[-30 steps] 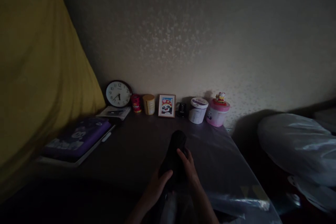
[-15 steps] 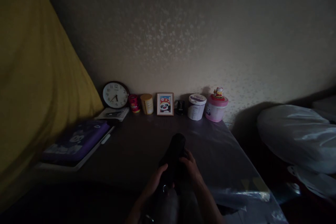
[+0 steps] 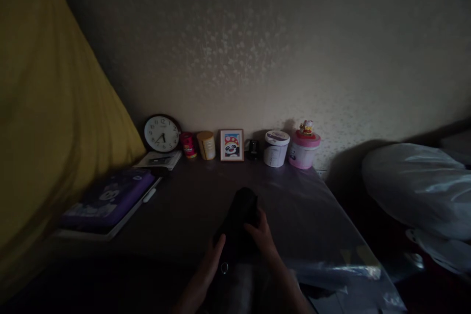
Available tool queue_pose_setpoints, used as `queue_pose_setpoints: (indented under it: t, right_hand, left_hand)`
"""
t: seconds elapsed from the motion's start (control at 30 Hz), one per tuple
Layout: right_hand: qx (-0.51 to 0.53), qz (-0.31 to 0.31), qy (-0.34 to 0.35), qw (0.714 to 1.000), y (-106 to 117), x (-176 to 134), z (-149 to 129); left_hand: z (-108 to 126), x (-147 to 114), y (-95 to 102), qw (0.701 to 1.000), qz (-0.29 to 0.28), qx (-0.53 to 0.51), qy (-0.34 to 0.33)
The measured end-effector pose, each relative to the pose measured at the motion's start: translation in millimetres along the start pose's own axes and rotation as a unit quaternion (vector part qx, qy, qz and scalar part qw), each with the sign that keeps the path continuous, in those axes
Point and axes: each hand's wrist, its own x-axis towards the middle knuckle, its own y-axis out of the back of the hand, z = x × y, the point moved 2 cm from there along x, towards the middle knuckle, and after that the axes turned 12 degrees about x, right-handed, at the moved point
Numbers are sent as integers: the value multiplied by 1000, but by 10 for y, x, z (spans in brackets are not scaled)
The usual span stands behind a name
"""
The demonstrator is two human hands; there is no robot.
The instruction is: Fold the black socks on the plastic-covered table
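A long black object (image 3: 239,213) with a rounded far end is between my hands, above the near part of the table; it is too dark to make out its kind. My left hand (image 3: 215,255) grips its left side, thumb pointing up along it. On the other side my right hand (image 3: 260,229) is closed around its edge, with the thumb across the top. Close to my left hand a small metal ring (image 3: 224,268) shows at the object's near end. Most fingers of both hands are hidden under the black object.
Along the wall stand a round clock (image 3: 162,133), a red can (image 3: 189,146), a yellow canister (image 3: 206,145), a framed panda picture (image 3: 231,145) and two tubs (image 3: 275,149). A purple case (image 3: 110,198) lies left beside a yellow curtain (image 3: 66,83). A plastic-wrapped bundle (image 3: 415,186) is at right.
Both hands and the black object have shifted slightly left. The object's far end has turned a little, and my hands sit slightly farther apart.
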Motion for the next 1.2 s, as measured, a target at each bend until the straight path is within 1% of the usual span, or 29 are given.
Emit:
queue_pose_setpoints:
  t: [0.07, 0.1, 0.17, 0.2, 0.27, 0.33, 0.37, 0.47, 0.53, 0.6, 0.67, 0.73, 0.83, 0.87, 0.93, 1.0, 1.1, 1.2]
  right_hand:
    - [-27, 1, 10, 1000, -28, -14, 15]
    - [-41, 4, 15, 999, -44, -19, 20]
    - [-63, 12, 30, 998, -74, -26, 25]
    - [-70, 15, 38, 997, -83, -27, 25]
    - [-83, 15, 48, 995, -78, -22, 26]
    - [-96, 1, 59, 994, -29, -3, 20]
    - [-103, -9, 66, 992, 13, 12, 11]
    - [-127, -25, 94, 987, 195, 77, -57]
    - [-148, -15, 106, 983, 340, 124, -134]
    - [-166, 2, 114, 979, 479, 163, -220]
    - [-179, 16, 123, 976, 593, 184, -293]
    - [-186, 24, 131, 974, 672, 186, -333]
    - [-184, 21, 135, 973, 721, 165, -337]
    - [-180, 17, 134, 974, 726, 157, -329]
    - [-170, 10, 133, 976, 731, 144, -312]
    - [-168, 4, 138, 976, 739, 140, -296]
    - [-181, -12, 147, 972, 752, 146, -277]
    - [-183, -22, 153, 971, 757, 147, -273]
  left_hand:
    - [-59, -140, 28, 1000, 11, 10, 13]
    - [-80, -227, 38, 1000, 14, 18, 8]
    - [-79, -396, 35, 993, 1, 96, -70]
    - [-80, -463, 19, 985, -19, 143, -93]
    - [-96, -532, -16, 966, -45, 237, -99]
    - [-123, -519, -36, 954, -53, 278, -98]
    - [-139, -491, -33, 955, -51, 273, -108]
    - [-205, -382, 41, 969, -35, 193, -152]
    - [-263, -327, 132, 977, -24, 155, -147]
    - [-297, -307, 222, 980, -9, 150, -134]
    - [-279, -321, 272, 974, 10, 183, -135]
    - [-216, -352, 255, 958, 15, 257, -130]
    - [-100, -388, 153, 913, 13, 398, -93]
    - [-69, -391, 120, 897, 12, 433, -83]
    - [-35, -384, 84, 880, 8, 469, -72]
    - [-35, -364, 100, 879, 10, 470, -76]
    - [-62, -333, 183, 884, 26, 458, -92]
    - [-94, -308, 248, 881, 32, 461, -100]
